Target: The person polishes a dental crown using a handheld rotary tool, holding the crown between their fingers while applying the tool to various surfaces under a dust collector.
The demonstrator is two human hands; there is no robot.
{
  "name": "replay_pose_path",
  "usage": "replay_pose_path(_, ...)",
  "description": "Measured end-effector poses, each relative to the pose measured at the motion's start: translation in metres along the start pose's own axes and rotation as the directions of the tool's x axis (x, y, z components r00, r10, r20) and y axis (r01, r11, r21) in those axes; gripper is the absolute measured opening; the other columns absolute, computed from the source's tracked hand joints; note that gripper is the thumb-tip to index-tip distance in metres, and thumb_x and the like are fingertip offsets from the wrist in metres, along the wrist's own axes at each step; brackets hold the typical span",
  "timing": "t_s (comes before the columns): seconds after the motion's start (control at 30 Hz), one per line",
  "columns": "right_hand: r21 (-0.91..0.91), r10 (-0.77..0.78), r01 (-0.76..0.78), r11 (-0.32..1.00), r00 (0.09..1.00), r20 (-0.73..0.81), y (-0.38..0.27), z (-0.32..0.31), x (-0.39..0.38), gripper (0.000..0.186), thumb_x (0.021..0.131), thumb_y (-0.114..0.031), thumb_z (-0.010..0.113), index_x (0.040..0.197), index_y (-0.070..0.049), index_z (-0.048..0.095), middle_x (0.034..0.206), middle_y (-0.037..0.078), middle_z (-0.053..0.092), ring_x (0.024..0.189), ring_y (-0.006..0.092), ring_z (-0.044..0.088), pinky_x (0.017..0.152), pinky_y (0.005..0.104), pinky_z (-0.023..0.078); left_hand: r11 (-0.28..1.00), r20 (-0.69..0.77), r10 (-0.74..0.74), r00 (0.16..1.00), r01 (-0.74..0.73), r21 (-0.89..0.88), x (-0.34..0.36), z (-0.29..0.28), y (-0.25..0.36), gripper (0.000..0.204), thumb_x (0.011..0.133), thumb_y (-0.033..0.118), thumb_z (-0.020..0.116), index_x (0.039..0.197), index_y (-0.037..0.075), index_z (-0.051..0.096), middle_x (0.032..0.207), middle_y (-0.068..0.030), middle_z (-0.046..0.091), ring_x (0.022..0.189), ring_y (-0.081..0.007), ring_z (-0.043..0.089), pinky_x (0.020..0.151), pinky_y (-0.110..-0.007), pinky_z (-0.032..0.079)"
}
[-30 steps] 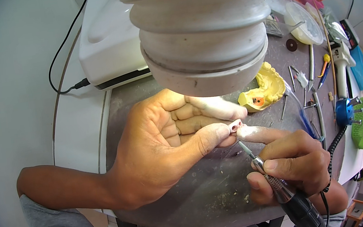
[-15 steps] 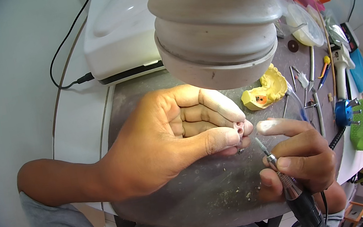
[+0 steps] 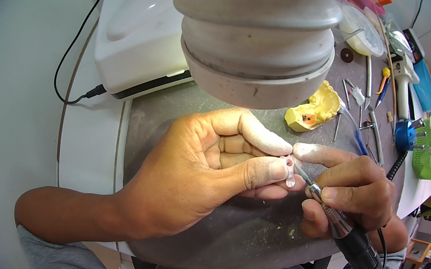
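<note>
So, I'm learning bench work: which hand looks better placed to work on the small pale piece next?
Probably the right hand: it holds the handpiece, its tip beside the small pale piece. The left hand is occupied pinching that piece between thumb and fingers.

head fisheye | above | faces down | near left hand [image 3: 189, 181], right hand [image 3: 359, 185]

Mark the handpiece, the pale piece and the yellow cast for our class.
Handpiece [image 3: 356, 252]: head view, on its black body.
Pale piece [image 3: 289, 174]: head view, just below its hole.
Yellow cast [image 3: 322, 109]: head view, near its middle.
</note>
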State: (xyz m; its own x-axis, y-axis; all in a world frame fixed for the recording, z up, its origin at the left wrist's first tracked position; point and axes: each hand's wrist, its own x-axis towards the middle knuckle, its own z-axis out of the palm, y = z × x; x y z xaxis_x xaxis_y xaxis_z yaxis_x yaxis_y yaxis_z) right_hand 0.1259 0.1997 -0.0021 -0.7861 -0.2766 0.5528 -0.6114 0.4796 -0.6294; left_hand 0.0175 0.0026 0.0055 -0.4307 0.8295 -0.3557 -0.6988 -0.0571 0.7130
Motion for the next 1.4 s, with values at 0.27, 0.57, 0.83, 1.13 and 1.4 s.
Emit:
replay_pose_path(0.27,-0.012,-0.001,0.001,1.000,1.000,0.003,-0.0002,0.0000,0.0032,0.045,0.068,-0.001,0.084,0.103,-0.002,0.056,0.085,0.010,0.060,0.094,0.0379,0.068,0.070,0.0355,0.061,1.000,0.012,0.020,1.000,-0.020,0.009,0.0011,-0.0008,-0.0004,0.013,0.089,-0.003,0.061,0.100,-0.006,0.053,0.099,-0.0192,0.065,0.095,-0.0239,0.068,0.083,-0.032,0.060)
replay_pose_path(0.57,-0.024,-0.003,0.002,1.000,1.000,-0.029,-0.0007,0.0032,0.0051,0.039,0.069,0.000,0.083,0.098,-0.001,0.057,0.082,0.010,0.061,0.091,0.0376,0.069,0.070,0.0366,0.062,1.000,0.015,0.019,1.000,-0.020,0.014,0.0010,-0.0010,-0.0003,0.014,0.089,-0.005,0.060,0.101,-0.006,0.053,0.101,-0.0199,0.064,0.097,-0.0241,0.067,0.085,-0.033,0.060)
replay_pose_path(0.83,-0.015,-0.010,0.010,1.000,1.000,-0.019,-0.0002,0.0021,0.0054,0.037,0.070,-0.001,0.082,0.097,-0.001,0.057,0.080,0.010,0.061,0.090,0.0374,0.069,0.069,0.0365,0.062,0.999,0.012,0.029,0.999,-0.029,0.024,0.0001,-0.0007,-0.0013,0.014,0.089,-0.004,0.060,0.101,-0.006,0.053,0.101,-0.0200,0.064,0.097,-0.0242,0.067,0.085,-0.033,0.059)
replay_pose_path(1.13,-0.025,-0.002,0.001,1.000,0.999,-0.041,-0.0001,0.0033,0.0045,0.038,0.069,-0.001,0.083,0.097,-0.001,0.057,0.081,0.010,0.061,0.090,0.0376,0.069,0.070,0.0372,0.061,1.000,0.007,0.017,1.000,-0.017,0.015,0.0007,-0.0001,-0.0007,0.013,0.089,-0.004,0.060,0.101,-0.005,0.053,0.100,-0.0195,0.065,0.097,-0.0237,0.067,0.084,-0.032,0.059)
replay_pose_path(1.4,-0.037,0.004,-0.006,0.999,0.999,-0.040,-0.0009,0.0036,0.0053,0.038,0.069,-0.005,0.084,0.097,-0.003,0.058,0.080,0.009,0.061,0.091,0.0368,0.069,0.073,0.0400,0.061,0.999,0.006,0.025,1.000,-0.025,0.025,0.0001,0.0003,-0.0014,0.013,0.089,-0.005,0.060,0.101,-0.005,0.053,0.100,-0.0191,0.065,0.096,-0.0241,0.067,0.083,-0.032,0.060)
